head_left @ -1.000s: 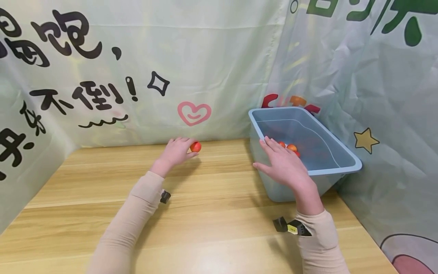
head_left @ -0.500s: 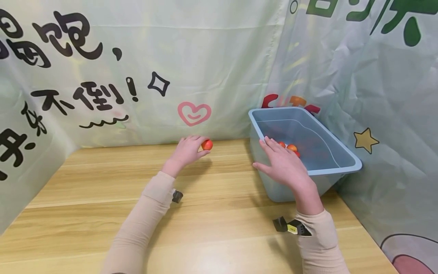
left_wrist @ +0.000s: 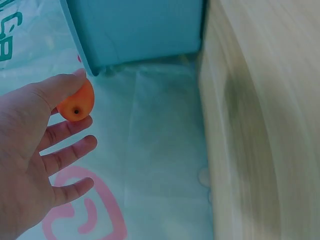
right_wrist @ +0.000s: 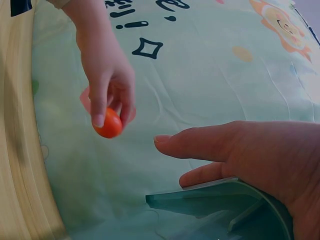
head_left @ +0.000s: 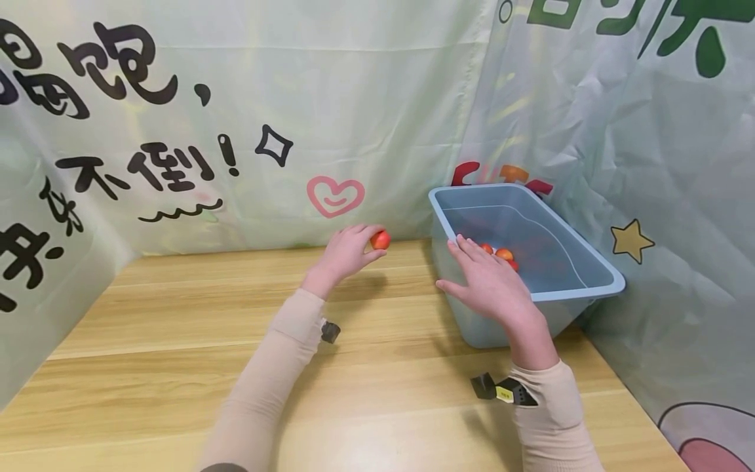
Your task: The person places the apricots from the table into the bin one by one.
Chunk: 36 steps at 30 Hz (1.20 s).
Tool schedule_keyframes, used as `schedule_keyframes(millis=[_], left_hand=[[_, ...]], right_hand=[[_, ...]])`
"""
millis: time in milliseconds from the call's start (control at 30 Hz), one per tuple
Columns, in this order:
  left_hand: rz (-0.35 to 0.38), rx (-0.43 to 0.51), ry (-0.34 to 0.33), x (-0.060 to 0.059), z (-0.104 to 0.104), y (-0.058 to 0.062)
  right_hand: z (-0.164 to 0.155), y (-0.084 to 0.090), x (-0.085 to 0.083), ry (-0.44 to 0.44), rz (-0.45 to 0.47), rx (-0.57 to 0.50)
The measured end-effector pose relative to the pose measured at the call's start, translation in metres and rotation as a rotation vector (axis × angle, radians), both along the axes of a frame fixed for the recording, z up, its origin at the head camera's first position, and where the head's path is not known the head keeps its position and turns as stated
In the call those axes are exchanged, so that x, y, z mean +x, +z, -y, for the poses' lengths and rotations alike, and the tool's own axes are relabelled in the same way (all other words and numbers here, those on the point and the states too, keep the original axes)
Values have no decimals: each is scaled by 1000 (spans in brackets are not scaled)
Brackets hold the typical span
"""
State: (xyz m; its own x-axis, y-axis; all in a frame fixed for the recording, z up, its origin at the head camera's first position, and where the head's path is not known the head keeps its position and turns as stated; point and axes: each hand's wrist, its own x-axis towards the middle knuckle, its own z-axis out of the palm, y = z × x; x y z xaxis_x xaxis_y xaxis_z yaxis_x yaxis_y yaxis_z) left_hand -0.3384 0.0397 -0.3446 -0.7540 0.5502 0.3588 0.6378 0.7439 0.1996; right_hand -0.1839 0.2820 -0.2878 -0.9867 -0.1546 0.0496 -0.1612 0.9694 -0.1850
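Note:
Between thumb and fingertips, my left hand pinches a small, glossy orange-red tomato-like fruit above the back of the table. A dark dot marks one end of the fruit in the left wrist view, where the other fingers spread away from it. My right hand lies with straight fingers over the near left rim of a blue-grey plastic bin. Several similar orange-red fruits sit inside the bin, partly hidden by that hand. The right wrist view shows the right thumb extended toward the held fruit.
A light wood table carries the bin at its back right. Behind it hangs a pale printed cloth with black lettering and a pink heart; another printed sheet runs along the right side. Small black devices are strapped at both wrists.
My left hand has moved right and slightly up with the fruit, closer to the bin. The right hand and the bin have stayed in place.

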Motion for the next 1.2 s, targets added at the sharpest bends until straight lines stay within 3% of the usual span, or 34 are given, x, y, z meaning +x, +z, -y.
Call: schedule_keyframes(millis=[333, 1067, 1200], left_hand=[[-21, 51, -28, -4, -27, 10], [-39, 125, -104, -10, -93, 48], [-7, 138, -112, -11, -105, 54]], right_hand=[[1, -1, -1, 4, -6, 8], [-1, 0, -1, 5, -9, 25], [-1, 1, -1, 10, -12, 25]])
